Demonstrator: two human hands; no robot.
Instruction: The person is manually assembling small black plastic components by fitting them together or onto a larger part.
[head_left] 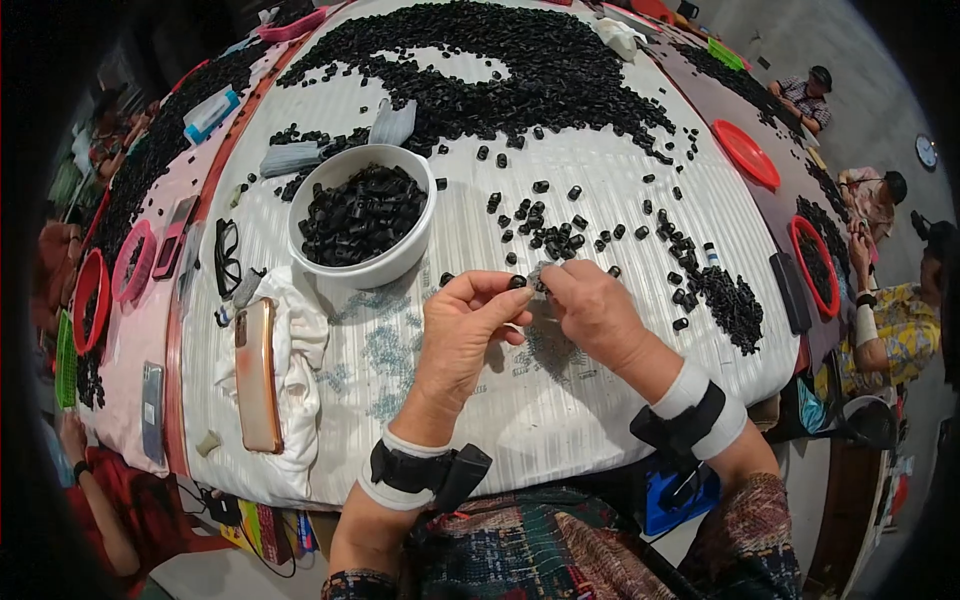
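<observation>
Over the near middle of the table, my left hand (455, 335) pinches a small black cylindrical part (517, 282) between thumb and fingertips. Close beside it is my right hand (603, 312), its fingers curled and closed. A bit of grey material (541, 272) shows at the right fingertips, and whatever else they hold is hidden. Just beyond both hands lies a loose group of black parts (552, 240). To the left stands a white bowl (385, 265) filled with similar black pieces.
A large spread of black parts (520, 75) covers the table's far end. A pile of slim black pieces (732, 308) lies on the right. On the left are eyeglasses (228, 258), a phone (258, 375) and a white cloth (300, 350). Several people sit at neighbouring tables.
</observation>
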